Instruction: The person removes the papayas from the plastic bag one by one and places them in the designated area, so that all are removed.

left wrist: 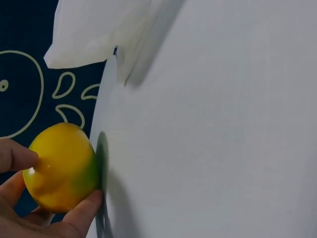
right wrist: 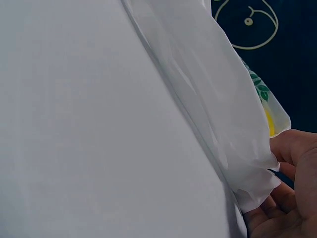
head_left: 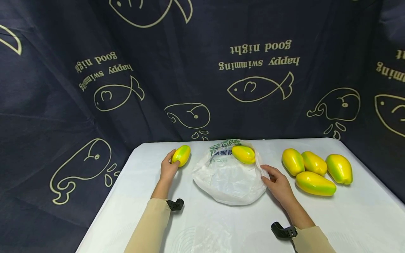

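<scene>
My left hand (head_left: 169, 168) grips a glossy yellow-green papaya (head_left: 182, 155) at the table's far left, fingers and thumb around its sides. In the left wrist view, this papaya (left wrist: 62, 167) sits close against the white tabletop. A white plastic bag (head_left: 232, 200) with green leaf print stands mid-table, its mouth spread wide. Inside the bag, toward the back right, lies another papaya (head_left: 243, 154). My right hand (head_left: 280, 184) holds the bag's right rim; in the right wrist view, the bag's crumpled edge (right wrist: 257, 191) lies between thumb and fingers.
Several more papayas (head_left: 314, 183) are grouped on the right of the white table (head_left: 246, 232), beyond my right hand. A dark curtain (head_left: 190, 70) with fish drawings hangs behind and beside the table. Each wrist carries a black camera mount (head_left: 283, 232).
</scene>
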The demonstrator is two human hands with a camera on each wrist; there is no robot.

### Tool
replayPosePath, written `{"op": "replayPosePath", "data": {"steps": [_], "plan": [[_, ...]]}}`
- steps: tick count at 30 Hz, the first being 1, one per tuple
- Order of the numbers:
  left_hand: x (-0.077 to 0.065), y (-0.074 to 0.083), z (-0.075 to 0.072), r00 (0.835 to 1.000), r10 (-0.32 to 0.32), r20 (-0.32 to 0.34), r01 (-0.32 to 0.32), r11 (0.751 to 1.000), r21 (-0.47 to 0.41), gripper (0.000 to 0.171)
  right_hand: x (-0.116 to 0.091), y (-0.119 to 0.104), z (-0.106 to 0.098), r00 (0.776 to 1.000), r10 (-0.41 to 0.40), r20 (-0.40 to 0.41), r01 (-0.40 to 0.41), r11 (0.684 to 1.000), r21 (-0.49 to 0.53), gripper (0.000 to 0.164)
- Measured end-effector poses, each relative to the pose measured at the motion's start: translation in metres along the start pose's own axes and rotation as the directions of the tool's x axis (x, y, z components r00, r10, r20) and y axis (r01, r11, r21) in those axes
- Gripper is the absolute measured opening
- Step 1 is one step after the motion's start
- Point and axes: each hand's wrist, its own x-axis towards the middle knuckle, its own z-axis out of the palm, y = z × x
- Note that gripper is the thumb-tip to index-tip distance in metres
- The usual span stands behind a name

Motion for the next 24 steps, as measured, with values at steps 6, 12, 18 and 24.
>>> {"op": "replayPosePath", "data": {"steps": [6, 12, 18, 24], "plan": [[0.0002, -0.0006, 0.0001, 1.000, 0.008, 0.008, -0.008, 1.000, 0.016, 0.063, -0.0002, 0.0007, -0.0005, 1.000, -0.013, 0.003, 0.013, 1.000, 0.002, 0.047], [0.0007, -0.0004, -0.0007, 1.000, 0.020, 0.007, -0.020, 0.999, 0.026, 0.067, 0.0002, 0.0012, -0.0003, 1.000, -0.023, -0.006, 0.023, 1.000, -0.002, 0.046], [-0.0009, 0.0010, -0.0003, 0.999, 0.052, -0.004, -0.051, 0.995, 0.083, 0.066, 0.0009, 0.0019, -0.0008, 1.000, -0.025, -0.014, 0.025, 1.000, -0.002, 0.046], [-0.0013, 0.0012, 0.0014, 0.997, 0.081, -0.016, -0.077, 0.985, 0.156, 0.065, 0.0008, 0.0025, -0.0005, 1.000, -0.019, -0.008, 0.019, 1.000, -0.007, 0.047]]}}
